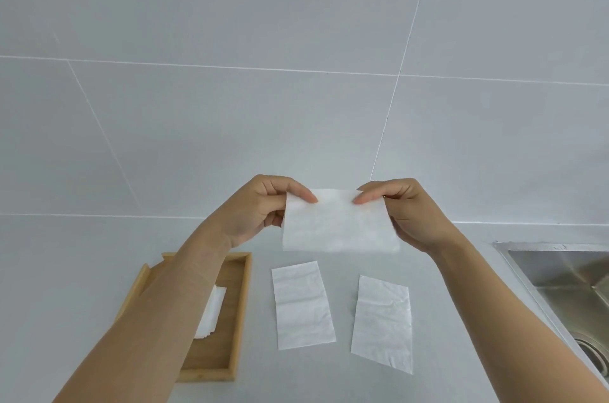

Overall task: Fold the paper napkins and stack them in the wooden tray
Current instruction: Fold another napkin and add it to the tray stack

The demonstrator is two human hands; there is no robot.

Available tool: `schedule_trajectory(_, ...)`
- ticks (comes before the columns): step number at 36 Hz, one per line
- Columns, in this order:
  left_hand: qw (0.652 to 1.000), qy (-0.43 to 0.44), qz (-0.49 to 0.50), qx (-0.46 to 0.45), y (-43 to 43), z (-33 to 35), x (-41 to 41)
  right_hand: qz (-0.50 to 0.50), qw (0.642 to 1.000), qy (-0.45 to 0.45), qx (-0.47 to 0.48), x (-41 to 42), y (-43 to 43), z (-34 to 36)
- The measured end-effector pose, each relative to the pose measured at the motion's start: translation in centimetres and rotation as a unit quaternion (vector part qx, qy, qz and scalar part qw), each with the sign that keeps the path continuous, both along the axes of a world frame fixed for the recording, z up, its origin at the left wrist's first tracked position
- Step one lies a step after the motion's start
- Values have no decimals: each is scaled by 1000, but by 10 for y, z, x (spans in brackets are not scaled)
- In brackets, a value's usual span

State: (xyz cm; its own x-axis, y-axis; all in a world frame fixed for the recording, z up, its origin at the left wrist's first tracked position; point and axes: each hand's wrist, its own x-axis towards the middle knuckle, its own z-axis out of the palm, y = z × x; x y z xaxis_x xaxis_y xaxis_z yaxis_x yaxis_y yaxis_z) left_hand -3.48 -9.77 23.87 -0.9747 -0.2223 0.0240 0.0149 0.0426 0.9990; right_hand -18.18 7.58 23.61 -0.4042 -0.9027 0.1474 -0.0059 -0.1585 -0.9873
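I hold a white paper napkin [339, 224] up in the air above the counter. My left hand [260, 208] pinches its top left corner and my right hand [408, 211] pinches its top right corner. Two more napkins lie flat on the counter below: one [302, 305] in the middle and another [383, 322] to its right. The wooden tray [239, 310] sits at the left, partly hidden by my left forearm. A stack of folded napkins [212, 312] lies inside it.
A steel sink [566, 284] is set into the counter at the right edge. The light grey counter [66, 271] meets a tiled wall [296, 40] behind.
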Motion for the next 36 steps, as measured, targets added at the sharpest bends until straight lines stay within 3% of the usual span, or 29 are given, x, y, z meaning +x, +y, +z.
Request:
schedule_trajectory(15,996,-22,33,84,-10,-18,8,7,998,-43,50,1,-9,-14)
schedule_trajectory(23,989,-62,133,-22,-34,-42,32,-4,996,-39,75,19,-42,-36)
schedule_trajectory(36,943,-232,231,-65,-97,-109,99,13,975,-29,219,87,-136,-124)
